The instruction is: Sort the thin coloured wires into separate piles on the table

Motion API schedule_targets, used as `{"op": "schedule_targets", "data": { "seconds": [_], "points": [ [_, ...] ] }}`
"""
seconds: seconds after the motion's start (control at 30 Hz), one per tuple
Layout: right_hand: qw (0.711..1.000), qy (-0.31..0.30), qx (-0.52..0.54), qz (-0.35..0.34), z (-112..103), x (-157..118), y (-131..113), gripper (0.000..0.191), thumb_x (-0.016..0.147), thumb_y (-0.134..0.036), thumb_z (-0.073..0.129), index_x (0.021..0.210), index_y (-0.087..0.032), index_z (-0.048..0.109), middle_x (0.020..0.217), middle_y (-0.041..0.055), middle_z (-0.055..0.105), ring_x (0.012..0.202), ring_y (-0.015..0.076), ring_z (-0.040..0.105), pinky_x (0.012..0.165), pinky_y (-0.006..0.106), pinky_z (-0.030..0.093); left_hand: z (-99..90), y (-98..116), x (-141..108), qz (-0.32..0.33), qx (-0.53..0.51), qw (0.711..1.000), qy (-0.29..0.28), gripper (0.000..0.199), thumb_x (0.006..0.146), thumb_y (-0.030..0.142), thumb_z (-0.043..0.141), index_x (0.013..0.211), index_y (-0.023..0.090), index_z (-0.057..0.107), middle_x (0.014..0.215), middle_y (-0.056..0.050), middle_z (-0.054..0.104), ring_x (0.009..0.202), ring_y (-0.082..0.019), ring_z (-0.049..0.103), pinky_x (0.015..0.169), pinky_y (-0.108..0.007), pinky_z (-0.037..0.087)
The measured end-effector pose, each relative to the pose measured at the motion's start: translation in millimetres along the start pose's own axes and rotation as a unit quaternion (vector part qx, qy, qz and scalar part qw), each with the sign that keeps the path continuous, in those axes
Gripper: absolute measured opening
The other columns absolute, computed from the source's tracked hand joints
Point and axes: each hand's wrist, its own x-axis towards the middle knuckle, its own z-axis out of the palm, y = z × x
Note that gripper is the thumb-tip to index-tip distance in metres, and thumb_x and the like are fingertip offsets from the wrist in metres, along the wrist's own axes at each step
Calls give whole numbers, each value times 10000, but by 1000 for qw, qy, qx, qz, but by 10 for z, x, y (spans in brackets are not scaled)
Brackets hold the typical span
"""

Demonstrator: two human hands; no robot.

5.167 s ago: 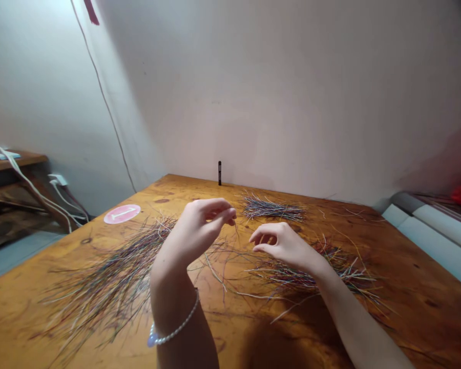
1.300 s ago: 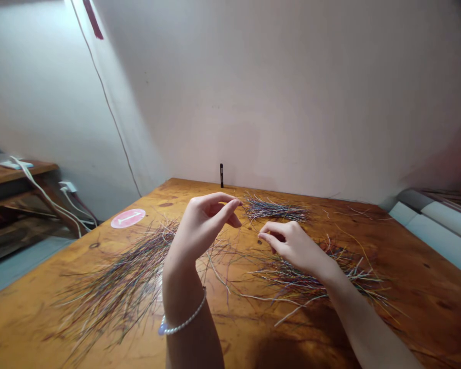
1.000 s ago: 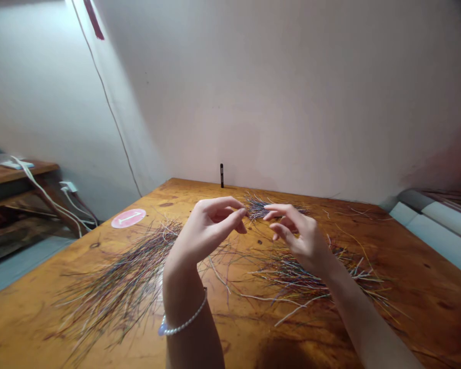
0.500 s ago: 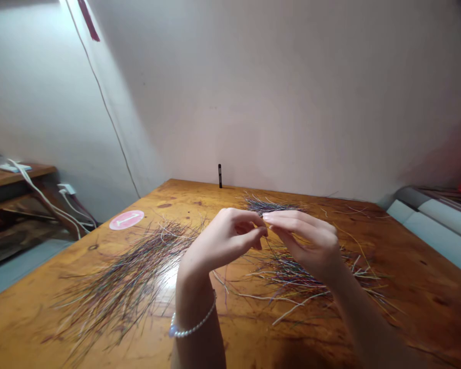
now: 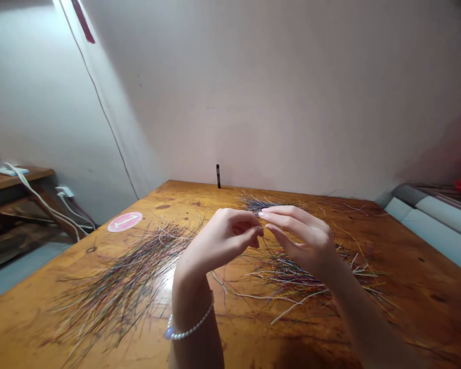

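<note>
My left hand point(image 5: 230, 236), with a pearl bracelet at the wrist, pinches a thin dark wire point(image 5: 266, 243) that hangs down from its fingertips. My right hand point(image 5: 301, 233) is close by on the right, thumb and fingers apart, its fingertips near the left ones. Beneath the right hand lies a pile of mixed coloured wires point(image 5: 292, 271). A larger bundle of long thin wires point(image 5: 138, 271) spreads over the table to the left. Behind the hands is a smaller pile of dark bluish wires point(image 5: 253, 203), partly covered by the right fingers.
On the wooden table point(image 5: 246, 343) a black marker point(image 5: 218, 176) stands upright near the wall. A round pink sticker point(image 5: 125, 222) is at the left edge. Loose wires lie at the back right. White cables point(image 5: 42, 197) hang by another table at the far left.
The right thumb and fingers have parted further and moved slightly off the left fingertips. The view has shifted a little, so everything sits slightly further left.
</note>
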Motion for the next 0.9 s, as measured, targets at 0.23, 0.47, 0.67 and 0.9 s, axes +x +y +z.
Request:
{"op": "schedule_targets", "data": {
  "seconds": [0.23, 0.47, 0.67, 0.9],
  "points": [
    [1000, 8, -13, -2, -9, 8, 13, 285, 844, -87, 579, 1103, -197, 629, 1028, 65, 694, 952, 166, 643, 867, 328, 542, -20, 43, -19, 3, 17, 1000, 7, 221, 841, 222, 490, 727, 123, 652, 682, -54, 682, 645, -116, 633, 591, -204, 479],
    [1000, 4, -22, -3, -12, 7, 5, 268, 850, -132, 593, 1110, -195, 619, 993, 67, 702, 911, 164, 648, 831, 335, 548, -18, 64, -18, 9, 10, 1000, 2, 201, 823, 170, 482, 730, 121, 652, 667, -50, 672, 647, -115, 634, 609, -206, 485],
    [1000, -15, -20, 4, -31, 5, -4, 197, 862, -187, 587, 1054, -181, 630, 937, 65, 719, 850, 170, 655, 780, 332, 543, -17, 80, -25, 20, 13, 1000, 8, 220, 843, 204, 477, 740, 127, 655, 663, -47, 669, 630, -110, 627, 599, -207, 484],
    [999, -24, 8, 30, -13, 23, -31, 99, 876, -169, 539, 847, -190, 631, 770, 23, 695, 703, 133, 618, 677, 281, 496, 6, 28, -14, 8, 26, 999, 16, 210, 851, 242, 485, 804, 129, 657, 681, -53, 681, 638, -127, 641, 603, -230, 495]
  ]
}}
